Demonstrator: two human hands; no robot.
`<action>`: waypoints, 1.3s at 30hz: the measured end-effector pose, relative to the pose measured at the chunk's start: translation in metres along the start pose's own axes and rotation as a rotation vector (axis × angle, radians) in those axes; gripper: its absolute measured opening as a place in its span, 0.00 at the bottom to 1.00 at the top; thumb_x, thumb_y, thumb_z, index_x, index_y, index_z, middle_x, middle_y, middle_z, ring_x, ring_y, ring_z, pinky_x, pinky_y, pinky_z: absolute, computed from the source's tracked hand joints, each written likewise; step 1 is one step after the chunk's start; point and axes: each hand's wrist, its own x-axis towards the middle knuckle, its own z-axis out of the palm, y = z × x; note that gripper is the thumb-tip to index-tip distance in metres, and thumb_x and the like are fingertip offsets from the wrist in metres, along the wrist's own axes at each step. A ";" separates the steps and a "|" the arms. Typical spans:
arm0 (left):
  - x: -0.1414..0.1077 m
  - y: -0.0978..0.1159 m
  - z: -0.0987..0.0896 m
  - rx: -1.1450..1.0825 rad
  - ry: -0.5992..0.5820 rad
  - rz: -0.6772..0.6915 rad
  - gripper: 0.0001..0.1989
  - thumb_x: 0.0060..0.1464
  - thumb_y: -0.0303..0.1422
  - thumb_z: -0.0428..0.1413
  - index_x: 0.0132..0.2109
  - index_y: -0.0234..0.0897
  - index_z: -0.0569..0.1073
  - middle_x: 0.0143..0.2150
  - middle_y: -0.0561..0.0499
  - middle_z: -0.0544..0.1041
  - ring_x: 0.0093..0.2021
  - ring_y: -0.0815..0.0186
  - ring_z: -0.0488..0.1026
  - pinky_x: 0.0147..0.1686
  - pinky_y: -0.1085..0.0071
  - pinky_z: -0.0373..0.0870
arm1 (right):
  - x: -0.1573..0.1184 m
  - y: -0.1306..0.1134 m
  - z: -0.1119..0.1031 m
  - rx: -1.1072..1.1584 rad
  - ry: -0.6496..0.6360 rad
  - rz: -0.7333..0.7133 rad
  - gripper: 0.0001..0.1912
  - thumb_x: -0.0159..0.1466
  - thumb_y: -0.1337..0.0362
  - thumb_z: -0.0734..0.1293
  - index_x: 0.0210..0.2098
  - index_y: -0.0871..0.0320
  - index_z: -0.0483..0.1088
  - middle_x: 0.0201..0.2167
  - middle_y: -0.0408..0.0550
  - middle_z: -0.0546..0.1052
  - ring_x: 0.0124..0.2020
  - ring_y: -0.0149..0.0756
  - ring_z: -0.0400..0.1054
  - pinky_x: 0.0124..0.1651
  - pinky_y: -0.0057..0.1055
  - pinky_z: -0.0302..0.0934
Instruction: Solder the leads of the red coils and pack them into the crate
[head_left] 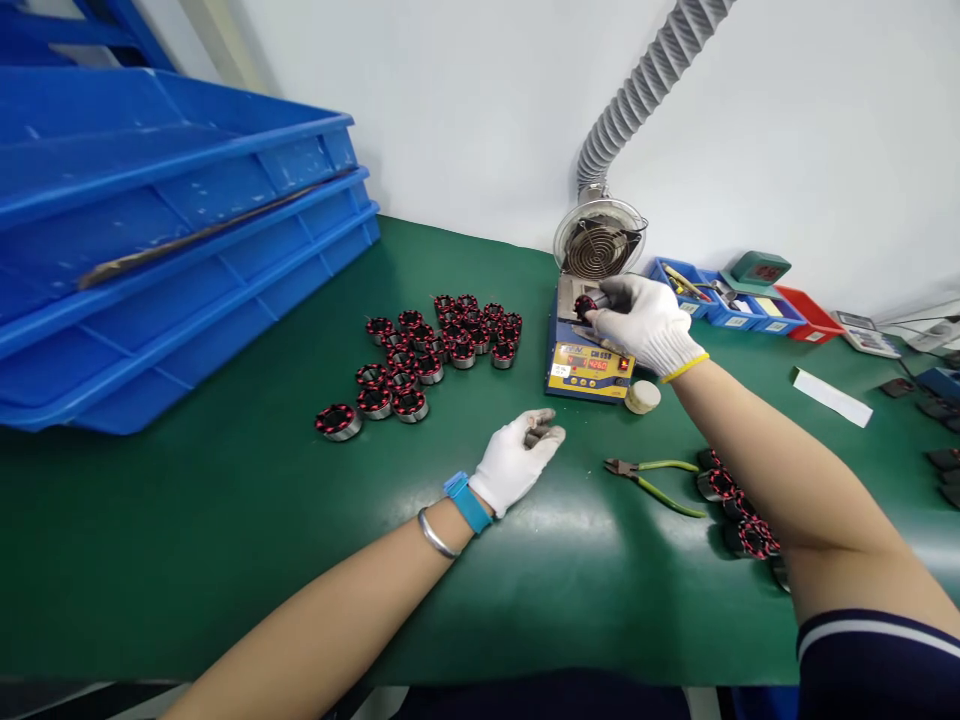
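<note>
Curling loosely half open, the left grip [516,458] sits over the green desk [187,520].
To its right lie green-handled pliers [636,468]; beyond, wound cores [430,374] spread leftward. Farther in, the right grip [643,315] pinches a red-and-black core [583,307] at the top of a blue-and-yellow unit [590,376], contact unclear, before a round fan [598,250] below a grey hose [651,85].

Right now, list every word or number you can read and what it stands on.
"CM", on the machine; the digits after it are blurred.
"426", probably, in red on its display; neighbouring digits unclear.
Too small or blurred: logo beside "CM", white sticker, bin labels, red marking on the green box.
</note>
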 end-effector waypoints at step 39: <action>-0.007 0.010 0.000 0.111 0.113 0.171 0.30 0.59 0.39 0.51 0.65 0.32 0.57 0.56 0.39 0.72 0.50 0.61 0.74 0.51 0.67 0.69 | -0.071 -0.030 0.045 0.342 -0.152 0.131 0.33 0.54 0.58 0.70 0.58 0.56 0.63 0.40 0.48 0.77 0.41 0.41 0.73 0.47 0.41 0.69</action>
